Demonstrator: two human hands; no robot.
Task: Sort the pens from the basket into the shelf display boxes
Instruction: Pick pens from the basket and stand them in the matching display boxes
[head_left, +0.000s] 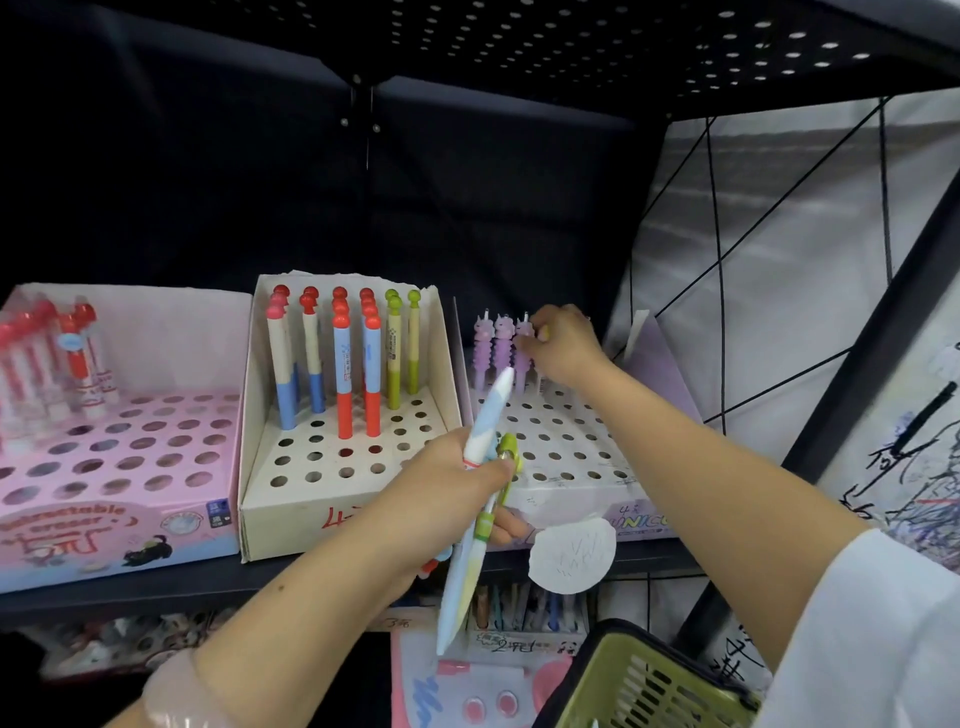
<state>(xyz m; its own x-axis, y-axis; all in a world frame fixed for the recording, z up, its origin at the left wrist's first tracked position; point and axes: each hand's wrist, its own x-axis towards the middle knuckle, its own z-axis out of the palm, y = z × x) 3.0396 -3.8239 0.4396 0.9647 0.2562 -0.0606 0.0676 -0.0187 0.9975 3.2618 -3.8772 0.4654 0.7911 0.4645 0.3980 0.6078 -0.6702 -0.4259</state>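
1. The right hand (558, 345) is reaching to the far right of the shelf (156, 587), its fingers curling around the top of a purple pen (521, 353) standing in the back row of the purple display box (571, 488); it is pinching that pen near its figure-shaped cap, though the fingertips themselves are hidden behind the knuckles.
2. The left hand (457, 493) is hovering near the front of the shelf, gripping a small bundle of pens (480, 499), among them a long white and pale blue one and a green-capped one, with the fingers wrapping the middle of the barrels.
3. The cream display box (343, 525) in the middle is holding red, blue and green mushroom-topped pens, and the pink display box (104, 540) on the left is holding red-capped ones at its far left corner.
4. The green basket (639, 686) is sitting at the near right, below the shelf; its contents are not showing.
5. The pens are looking light, stiff and smooth, so a bundle is likely slipping easily; taking each one mid-barrel, not by its decorative cap, seems safest.
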